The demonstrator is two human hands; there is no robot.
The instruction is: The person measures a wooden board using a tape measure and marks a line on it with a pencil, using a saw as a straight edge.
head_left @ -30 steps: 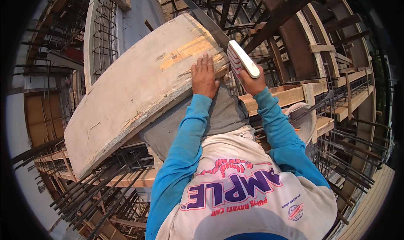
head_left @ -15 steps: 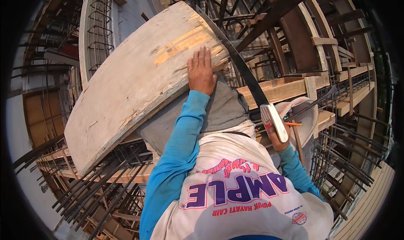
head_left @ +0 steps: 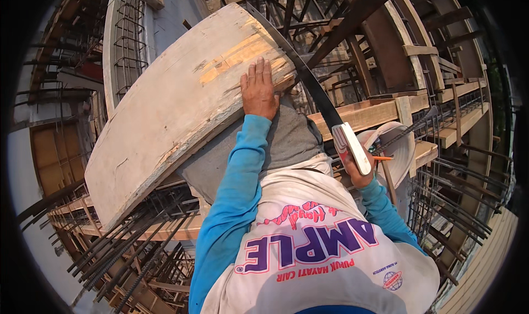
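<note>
A wide, weathered wooden board (head_left: 165,93) lies slantwise across my lap, with splintered yellow wood showing near its right end. My left hand (head_left: 259,92) rests flat on that end, fingers stretched out and holding nothing. In my right hand (head_left: 355,168) is a handsaw (head_left: 319,99), gripped by its pale handle with the fingers wrapped round it. The dark blade runs up and left along the board's right end edge. Whether its teeth sit in a cut cannot be made out.
A pale bucket (head_left: 399,146) with an orange stick-like thing beside it stands right of the saw handle. Steel bars (head_left: 132,248) jut out at lower left, more at right. A timber beam (head_left: 358,118) crosses behind. Rebar cages and wooden formwork surround me.
My right hand and the saw have moved up and left, pushing the blade farther along the board's end. The left hand stays on the board, shifted only slightly in view.
</note>
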